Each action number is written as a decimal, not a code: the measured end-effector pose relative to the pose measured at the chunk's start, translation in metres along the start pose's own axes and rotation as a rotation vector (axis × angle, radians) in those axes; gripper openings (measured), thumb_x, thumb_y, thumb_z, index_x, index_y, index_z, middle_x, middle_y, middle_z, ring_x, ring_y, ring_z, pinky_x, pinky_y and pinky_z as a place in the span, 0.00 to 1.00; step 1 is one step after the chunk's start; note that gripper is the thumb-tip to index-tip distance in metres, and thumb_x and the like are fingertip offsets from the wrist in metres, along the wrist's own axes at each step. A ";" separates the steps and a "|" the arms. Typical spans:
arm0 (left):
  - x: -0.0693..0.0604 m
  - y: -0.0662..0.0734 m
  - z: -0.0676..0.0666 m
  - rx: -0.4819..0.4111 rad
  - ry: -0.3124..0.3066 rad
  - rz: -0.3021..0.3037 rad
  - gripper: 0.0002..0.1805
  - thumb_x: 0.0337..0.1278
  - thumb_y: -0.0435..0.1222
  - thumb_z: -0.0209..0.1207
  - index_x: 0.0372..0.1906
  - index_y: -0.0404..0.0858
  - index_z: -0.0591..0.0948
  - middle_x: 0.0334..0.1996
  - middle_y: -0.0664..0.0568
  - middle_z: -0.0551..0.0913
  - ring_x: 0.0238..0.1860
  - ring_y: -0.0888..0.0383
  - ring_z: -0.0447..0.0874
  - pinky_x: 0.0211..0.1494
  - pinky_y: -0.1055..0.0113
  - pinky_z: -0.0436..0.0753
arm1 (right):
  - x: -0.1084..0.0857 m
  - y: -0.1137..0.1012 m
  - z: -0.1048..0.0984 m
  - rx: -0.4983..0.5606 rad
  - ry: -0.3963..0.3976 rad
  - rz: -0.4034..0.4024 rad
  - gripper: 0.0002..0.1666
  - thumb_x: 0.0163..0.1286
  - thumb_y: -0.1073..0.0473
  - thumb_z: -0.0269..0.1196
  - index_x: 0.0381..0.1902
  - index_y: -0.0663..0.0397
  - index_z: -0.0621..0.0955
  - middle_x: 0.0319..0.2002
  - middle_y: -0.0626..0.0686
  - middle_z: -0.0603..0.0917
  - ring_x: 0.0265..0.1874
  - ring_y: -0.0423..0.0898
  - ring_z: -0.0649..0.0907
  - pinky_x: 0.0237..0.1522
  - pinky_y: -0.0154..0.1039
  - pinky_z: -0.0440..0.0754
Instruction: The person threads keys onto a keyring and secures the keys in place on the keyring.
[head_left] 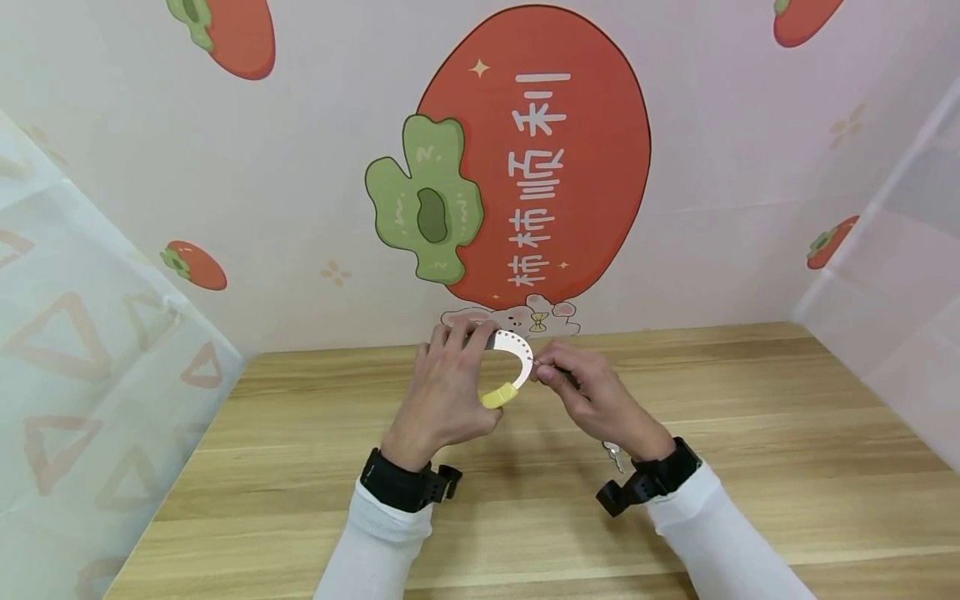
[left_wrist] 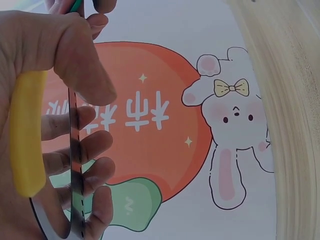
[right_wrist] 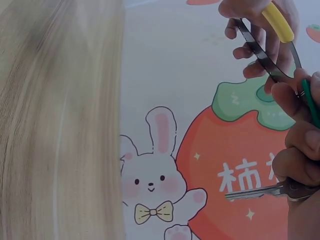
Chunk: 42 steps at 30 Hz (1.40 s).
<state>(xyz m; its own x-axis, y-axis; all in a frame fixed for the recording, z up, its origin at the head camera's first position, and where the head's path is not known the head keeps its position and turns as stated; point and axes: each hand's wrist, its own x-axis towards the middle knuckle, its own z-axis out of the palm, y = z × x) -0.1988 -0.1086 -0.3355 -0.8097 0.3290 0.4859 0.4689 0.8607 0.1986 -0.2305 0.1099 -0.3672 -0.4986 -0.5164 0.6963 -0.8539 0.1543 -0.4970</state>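
My left hand point(head_left: 448, 387) grips a horseshoe-shaped metal band point(head_left: 522, 343) with a row of small dark marks or holes and a yellow sleeve point(left_wrist: 27, 132) on one end. Fingers lie along the dark end; the thumb is by the yellow one. My right hand point(head_left: 596, 392) is at the curve of the band and pinches a small green piece point(right_wrist: 310, 102) with thin metal at its tip, touching or very near the band. A metal key point(right_wrist: 255, 192) with a dark head sticks out from below the right hand. How the key joins the green piece is hidden.
Both hands are above a wooden table point(head_left: 285, 467). Behind it stands a white wall panel point(head_left: 315, 167) with a big red fruit print point(head_left: 592, 167) and a rabbit drawing. A pale curtain point(head_left: 90, 358) borders the left side. Each wrist wears a black strap with a camera.
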 end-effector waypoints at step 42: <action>0.001 0.002 -0.001 -0.042 -0.024 0.018 0.47 0.27 0.42 0.75 0.66 0.43 0.75 0.60 0.47 0.73 0.62 0.46 0.69 0.49 0.45 0.76 | -0.002 -0.005 -0.014 0.642 -0.146 0.551 0.21 0.84 0.54 0.47 0.36 0.67 0.74 0.26 0.51 0.72 0.17 0.43 0.60 0.19 0.38 0.53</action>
<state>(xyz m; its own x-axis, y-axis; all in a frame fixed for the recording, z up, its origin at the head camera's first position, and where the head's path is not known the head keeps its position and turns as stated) -0.1985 -0.1063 -0.3337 -0.8090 0.3540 0.4692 0.4976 0.8374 0.2261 -0.2271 0.1215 -0.3586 -0.7554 -0.6180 0.2179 -0.2240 -0.0690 -0.9722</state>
